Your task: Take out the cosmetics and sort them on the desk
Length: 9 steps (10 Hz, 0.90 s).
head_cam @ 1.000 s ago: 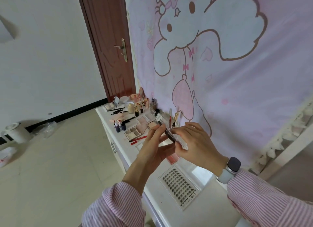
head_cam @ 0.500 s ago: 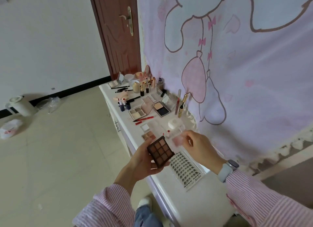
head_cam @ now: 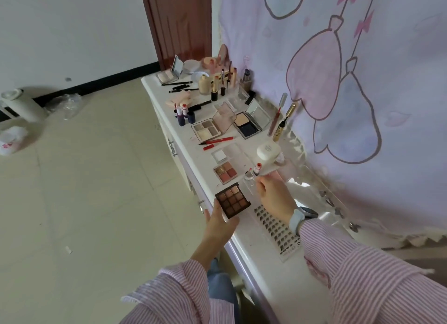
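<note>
Evidently a placing step was underway: the left hand (head_cam: 221,221) gripped a square brown palette (head_cam: 233,200) at the desk (head_cam: 261,273) edge, lower centre of frame, while the right hand (head_cam: 274,195) pinched a clear lid (head_cam: 250,182) just beside it. Next, I judged, the flat, hard palette needed setting down beside the four-pan palette (head_cam: 225,172), its matte pans facing up.

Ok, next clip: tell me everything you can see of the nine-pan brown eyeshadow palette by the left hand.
The nine-pan palette is a dark brown square case, open side up, with a three-by-three grid of brown, tan and rust pans. No lid shows. It sits at the desk's front edge, turned cornerwise, roughly flat. The left hand holds its near corner from below and the side. The lash tray lies just right of it; a four-pan palette sits beyond it.
</note>
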Tool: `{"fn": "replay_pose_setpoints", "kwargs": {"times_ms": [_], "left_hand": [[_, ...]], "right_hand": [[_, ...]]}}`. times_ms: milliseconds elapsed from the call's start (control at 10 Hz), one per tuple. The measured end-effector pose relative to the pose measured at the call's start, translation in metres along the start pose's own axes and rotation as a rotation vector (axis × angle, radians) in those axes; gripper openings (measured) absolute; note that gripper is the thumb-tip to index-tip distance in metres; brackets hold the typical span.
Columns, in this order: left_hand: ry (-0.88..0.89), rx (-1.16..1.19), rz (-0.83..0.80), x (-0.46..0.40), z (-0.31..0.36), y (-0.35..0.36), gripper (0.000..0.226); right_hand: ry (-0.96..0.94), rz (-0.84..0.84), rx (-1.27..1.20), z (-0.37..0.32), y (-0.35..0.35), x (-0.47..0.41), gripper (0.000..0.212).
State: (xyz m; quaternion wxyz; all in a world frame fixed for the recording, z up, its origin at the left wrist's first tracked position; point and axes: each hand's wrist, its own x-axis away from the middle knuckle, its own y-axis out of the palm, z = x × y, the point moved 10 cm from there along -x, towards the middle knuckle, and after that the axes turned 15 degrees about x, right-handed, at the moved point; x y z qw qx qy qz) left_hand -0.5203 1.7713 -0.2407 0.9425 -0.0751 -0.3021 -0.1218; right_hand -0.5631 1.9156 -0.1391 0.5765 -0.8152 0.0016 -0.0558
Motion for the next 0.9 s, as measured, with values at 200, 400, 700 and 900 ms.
{"fn": "replay_pose_setpoints", "kwargs": {"times_ms": [200,400,700,900], "left_hand": [[0.006,-0.264,-0.018,-0.013,-0.012,0.009,0.085],[0.038,-0.436,0.006,-0.014,-0.02,0.01,0.09],[0.055,-0.538,0.035,-0.012,-0.022,0.01,0.095],[0.057,-0.622,0.083,-0.003,-0.024,0.006,0.094]], "right_hand": [[0.029,-0.054,0.009,0.009,0.018,-0.012,0.017],[0.067,-0.085,-0.042,0.021,0.031,-0.014,0.022],[0.064,-0.114,-0.052,0.025,0.031,-0.011,0.035],[0.127,-0.061,-0.101,0.037,0.019,0.009,0.035]]}}
